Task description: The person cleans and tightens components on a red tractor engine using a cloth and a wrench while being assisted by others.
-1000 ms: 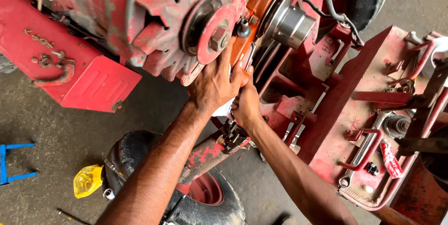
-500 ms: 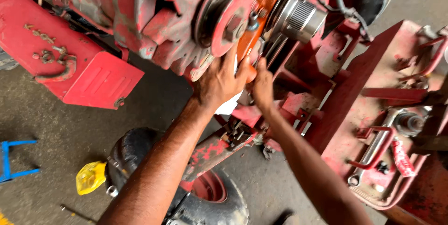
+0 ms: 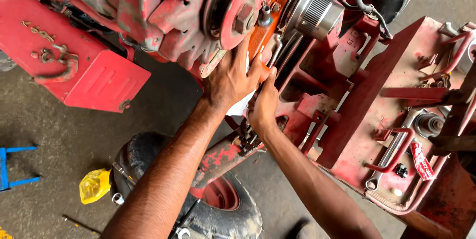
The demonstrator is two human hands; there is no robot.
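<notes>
hands meet at six o'clock below the pulley (image 3: 237, 8): left hand (image 3: 230, 78) spread flat, bracing the engine (image 3: 148, 1); right hand (image 3: 264, 104) curled, perhaps gripping a hidden part.

Grey concrete floor (image 3: 49, 140) down there, stained and dusty under flat daylight. Lower left of the hands, a crumpled yellow bag (image 3: 94, 185) lies beside a black tyre (image 3: 238, 219), and a blue metal frame (image 3: 12, 167) pokes in from the far left edge.
</notes>
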